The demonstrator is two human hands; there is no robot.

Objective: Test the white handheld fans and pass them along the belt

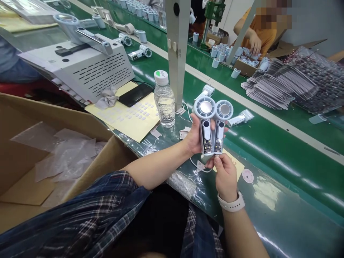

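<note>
- Green workbench (pixel 292 222).
- Left hand (pixel 194 139) grips two handheld fans (pixel 206 140) above it.
- Right hand (pixel 226 177) pinches at one base, likely the cable (pixel 206 171).
- Step: seems plug-in; next needs steady alignment.

Both handheld fans (pixel 206 126) look like smooth, glossy plastic, with shiny metallic discs (pixel 206 107) at their heads. The table (pixel 301 222) is slick and reflective. Along its near edge lies matt yellow paper (pixel 131 130); beyond that edge, a dull cardboard box (pixel 18 143) holds crinkled, translucent plastic bags (pixel 70 152). The bottle (pixel 165 105) is clear, glossy plastic.
</note>
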